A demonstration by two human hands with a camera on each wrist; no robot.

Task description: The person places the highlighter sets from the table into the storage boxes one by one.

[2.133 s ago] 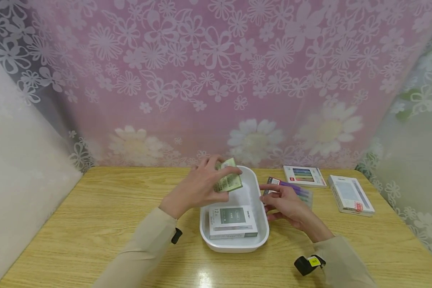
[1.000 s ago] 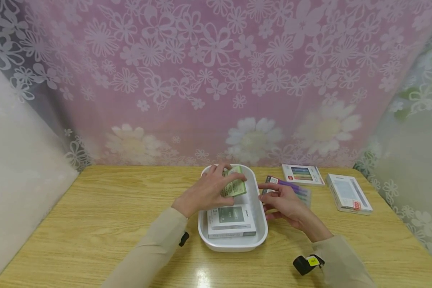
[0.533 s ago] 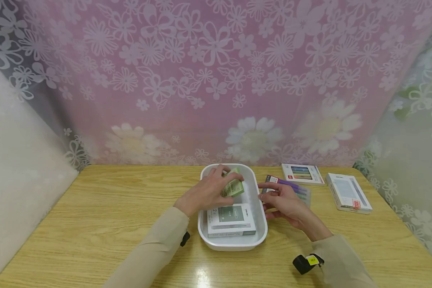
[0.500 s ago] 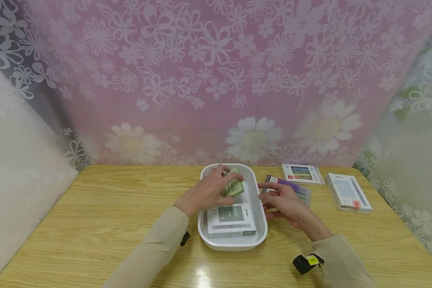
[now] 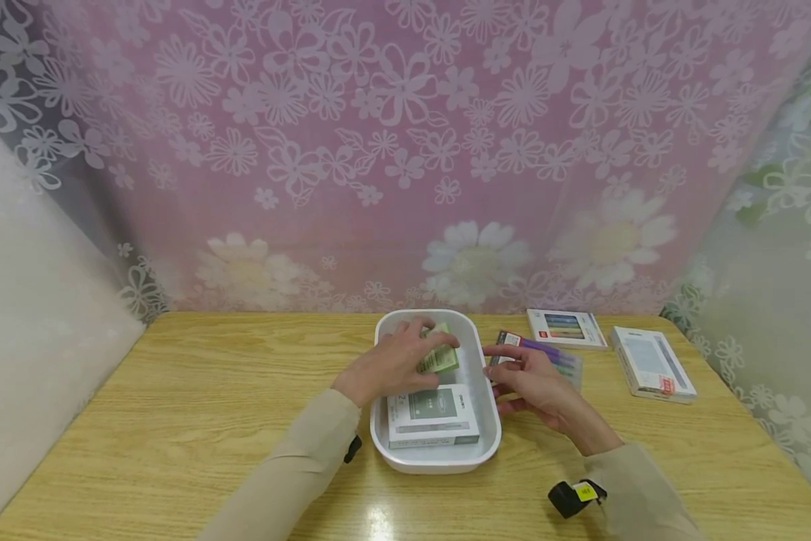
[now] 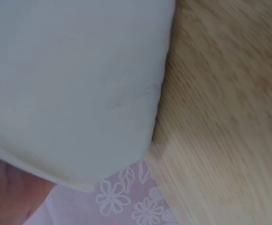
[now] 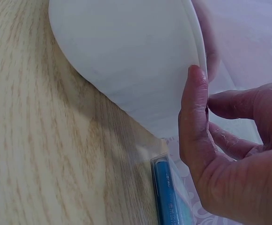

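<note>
The green packet (image 5: 440, 361) is tilted inside the far half of the white bin (image 5: 435, 466), pinched by my left hand (image 5: 393, 362); whether its underside touches the bin floor I cannot tell. With my right hand (image 5: 535, 383) I touch the bin's right rim; whether that grip pinches it, I cannot tell.

I take the step in hand to be setting the packet in beside the boxed item (image 5: 439, 421), which lies flat in the near half. The next move calls for leveling the packet, then loosening my fingers and lifting straight up.

Bare bin floor shows between packet and right wall, so there is some slack there; the boxed item's far edge and the raised rim bound the rest. Outside, the pen pack (image 5: 543, 349) lies just behind my right hand, the crayon box (image 5: 567, 329) and white box (image 5: 652, 361) beyond. Left of the bin, the tabletop (image 5: 229, 406) offers wide open room.
</note>
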